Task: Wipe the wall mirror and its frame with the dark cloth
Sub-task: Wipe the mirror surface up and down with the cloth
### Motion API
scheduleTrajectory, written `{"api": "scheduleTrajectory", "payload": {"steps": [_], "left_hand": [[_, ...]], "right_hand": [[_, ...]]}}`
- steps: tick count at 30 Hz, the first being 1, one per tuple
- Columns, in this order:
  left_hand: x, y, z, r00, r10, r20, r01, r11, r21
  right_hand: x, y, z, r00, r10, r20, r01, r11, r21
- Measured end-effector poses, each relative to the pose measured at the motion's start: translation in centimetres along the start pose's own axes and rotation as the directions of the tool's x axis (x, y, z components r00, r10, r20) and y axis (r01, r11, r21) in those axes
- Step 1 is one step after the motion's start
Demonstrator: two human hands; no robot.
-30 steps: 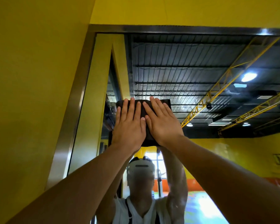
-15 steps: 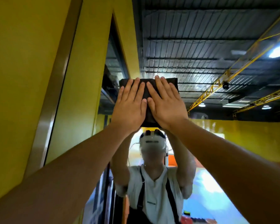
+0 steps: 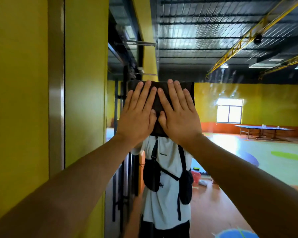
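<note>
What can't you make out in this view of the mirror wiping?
- Cloth: its middle, covered by the left hand and right hand, head view.
- Mirror frame: top and bottom run off the picture.
- Items on the reflected table: too small.

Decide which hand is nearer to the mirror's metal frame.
Left. The left hand presses the dark cloth on the side toward the metal frame; the right hand lies beside it, farther away.

Dark brown-black cloth (image 3: 159,103), metallic bronze-grey mirror frame (image 3: 56,86), yellow wall (image 3: 15,83); at 3 o'clock reflected blue table (image 3: 263,129), green floor (image 3: 248,152).
</note>
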State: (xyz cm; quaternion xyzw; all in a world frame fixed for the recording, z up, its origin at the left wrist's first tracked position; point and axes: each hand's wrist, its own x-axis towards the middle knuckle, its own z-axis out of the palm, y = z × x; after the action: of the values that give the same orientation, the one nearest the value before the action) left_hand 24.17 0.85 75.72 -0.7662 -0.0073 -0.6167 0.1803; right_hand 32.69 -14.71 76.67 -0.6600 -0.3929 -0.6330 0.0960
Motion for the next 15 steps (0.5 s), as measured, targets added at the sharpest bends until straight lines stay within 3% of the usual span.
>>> {"api": "scheduleTrajectory", "payload": {"steps": [15], "left_hand": [[-22.6, 5.1, 3.0, 0.988, 0.044, 0.151, -0.037, 0.998, -0.049]], "right_hand": [[-21.1, -8.0, 3.0, 0.99, -0.09, 0.105, 0.083, 0.994, 0.067]]}}
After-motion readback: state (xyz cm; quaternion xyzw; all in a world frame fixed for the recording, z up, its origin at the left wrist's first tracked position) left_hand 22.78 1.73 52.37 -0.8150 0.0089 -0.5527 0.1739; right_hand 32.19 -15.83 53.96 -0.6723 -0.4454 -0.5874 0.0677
